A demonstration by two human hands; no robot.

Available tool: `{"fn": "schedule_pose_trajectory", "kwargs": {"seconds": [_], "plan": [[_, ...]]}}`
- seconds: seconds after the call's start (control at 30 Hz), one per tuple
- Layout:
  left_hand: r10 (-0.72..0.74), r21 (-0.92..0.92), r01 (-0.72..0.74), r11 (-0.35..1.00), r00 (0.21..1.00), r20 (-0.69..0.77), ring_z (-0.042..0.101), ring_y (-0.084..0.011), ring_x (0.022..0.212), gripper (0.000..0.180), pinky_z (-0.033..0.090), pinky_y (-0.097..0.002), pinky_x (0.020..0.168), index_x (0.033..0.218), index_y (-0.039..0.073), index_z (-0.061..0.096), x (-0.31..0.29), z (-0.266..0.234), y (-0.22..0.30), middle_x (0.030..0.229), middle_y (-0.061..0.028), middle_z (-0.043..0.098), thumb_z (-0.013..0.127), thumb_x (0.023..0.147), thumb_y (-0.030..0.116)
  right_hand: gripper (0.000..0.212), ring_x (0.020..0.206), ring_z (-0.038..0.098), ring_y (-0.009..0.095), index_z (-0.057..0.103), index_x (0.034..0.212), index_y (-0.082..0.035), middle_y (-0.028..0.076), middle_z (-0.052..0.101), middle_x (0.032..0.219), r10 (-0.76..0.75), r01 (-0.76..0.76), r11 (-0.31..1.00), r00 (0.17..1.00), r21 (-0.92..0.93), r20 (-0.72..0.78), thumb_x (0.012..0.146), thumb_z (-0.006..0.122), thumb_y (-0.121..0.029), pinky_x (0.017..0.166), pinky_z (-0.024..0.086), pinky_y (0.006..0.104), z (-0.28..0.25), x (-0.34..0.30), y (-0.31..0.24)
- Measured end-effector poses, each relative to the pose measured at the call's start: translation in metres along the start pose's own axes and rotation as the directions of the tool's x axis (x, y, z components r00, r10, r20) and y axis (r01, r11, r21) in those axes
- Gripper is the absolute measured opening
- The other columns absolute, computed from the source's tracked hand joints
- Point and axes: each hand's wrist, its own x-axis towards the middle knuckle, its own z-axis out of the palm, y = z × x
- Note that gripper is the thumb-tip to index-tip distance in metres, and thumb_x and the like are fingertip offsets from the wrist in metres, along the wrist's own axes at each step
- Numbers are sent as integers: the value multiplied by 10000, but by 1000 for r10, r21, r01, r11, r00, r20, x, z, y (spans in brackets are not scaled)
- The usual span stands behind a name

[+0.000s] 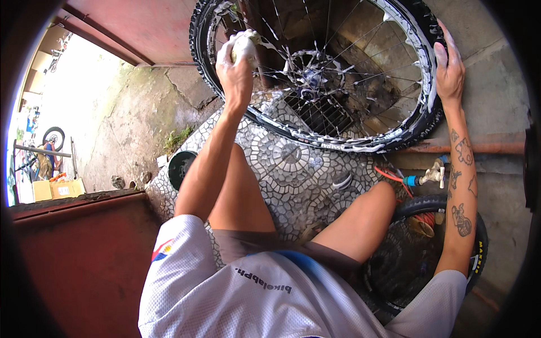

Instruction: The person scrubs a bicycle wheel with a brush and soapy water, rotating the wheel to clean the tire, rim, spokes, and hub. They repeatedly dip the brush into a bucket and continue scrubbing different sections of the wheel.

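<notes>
A bicycle wheel (284, 130) with a black knobby tyre is held up in front of me. White foam coats much of its rim, and more clings to the spokes and the hub (311, 80), which carries a disc rotor. My left hand (234, 73) is at the wheel's left side, closed around a foam-covered sponge (244, 46) close to the spokes. On the right, my right hand (450, 69) grips the tyre from its outer side, with fingers and thumb pointing upward. Some foam shows on both hands.
Below the wheel are a floor drain grate (322, 117) and a stone mosaic floor (290, 183). A tap (435, 173) with a red hose and a second wheel (480, 239) are at right. A dark green bucket (176, 170) stands left; a person (46, 160) is farther off.
</notes>
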Motion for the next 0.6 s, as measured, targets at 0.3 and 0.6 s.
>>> {"fn": "schedule_pose_trajectory", "kwargs": {"seconds": [0.3,0.6], "plan": [[-405,380,303,874,886,225,673,-250,790,240,536,-396,684,947,-34,767,-73,26,-37,818,-179,728,666,905,180,429,1334,593,305,559,1451,3,176,618,1442,44,-44,999,999,20,15,1123,445,-250,1120,434,371,1,-1,2],[-16,581,-646,495,662,749,612,-300,983,190,595,-413,802,1161,89,707,-37,-23,-40,1058,-160,610,610,998,103,419,1323,600,318,572,1445,-27,163,624,1435,7,-7,1000,1000,-2,-21,1116,472,-265,1104,453,382,3,-3,3]]}}
